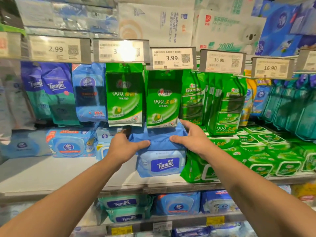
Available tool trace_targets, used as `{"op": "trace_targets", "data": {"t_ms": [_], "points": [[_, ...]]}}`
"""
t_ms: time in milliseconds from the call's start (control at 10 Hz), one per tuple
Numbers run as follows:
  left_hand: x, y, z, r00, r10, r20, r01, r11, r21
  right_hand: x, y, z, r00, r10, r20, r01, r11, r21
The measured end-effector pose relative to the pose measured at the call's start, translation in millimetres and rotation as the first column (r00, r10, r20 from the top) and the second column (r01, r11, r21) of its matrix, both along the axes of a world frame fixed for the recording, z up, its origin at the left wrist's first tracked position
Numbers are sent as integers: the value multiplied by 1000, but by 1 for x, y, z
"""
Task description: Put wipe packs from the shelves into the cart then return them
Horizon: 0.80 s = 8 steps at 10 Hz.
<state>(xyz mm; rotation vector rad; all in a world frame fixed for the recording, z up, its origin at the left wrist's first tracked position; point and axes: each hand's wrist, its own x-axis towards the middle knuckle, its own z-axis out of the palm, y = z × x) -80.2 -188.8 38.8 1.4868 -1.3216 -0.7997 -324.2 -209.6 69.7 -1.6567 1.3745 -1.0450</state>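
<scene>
A blue wipe pack (159,136) lies flat on top of a light blue Tempo wipe pack (162,164) on the middle shelf (68,175). My left hand (125,146) grips the upper pack's left side, thumb on its front edge. My right hand (191,135) grips its right side, fingers over the top and thumb on the front. Both arms reach forward from the bottom corners. No cart is in view.
Green 999 wipe packs (164,100) hang from hooks just above my hands. Stacks of green packs (266,156) fill the shelf to the right. A blue Vinda pack (70,144) sits at left. More Tempo packs (123,207) lie on the shelf below.
</scene>
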Motion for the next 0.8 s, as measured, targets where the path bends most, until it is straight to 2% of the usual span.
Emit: {"op": "trace_targets", "data": {"t_ms": [200,300,400,500,600,700,800], "points": [[-10,4,-17,998,46,44,-42,995,-87,-5,2,-5,956,-6,-294,-26,994,-104],[-15,8,-21,996,69,59,-62,991,-122,-9,2,-5,843,-79,-533,-6,988,-155],[-14,7,-21,990,39,136,-24,994,-110,-8,3,-8,776,-107,-621,21,989,-145],[-10,10,-14,977,1,213,12,998,-60,-6,8,-11,752,-169,-637,62,980,-187],[-6,18,-5,968,-32,248,37,999,-16,-5,14,-13,789,-217,-575,113,971,-211],[-2,31,-4,980,-58,190,61,998,-8,-2,27,-17,811,-319,-491,210,941,-265],[1,44,-3,990,3,140,3,999,-42,3,47,-12,831,-459,-313,357,873,-332]]}}
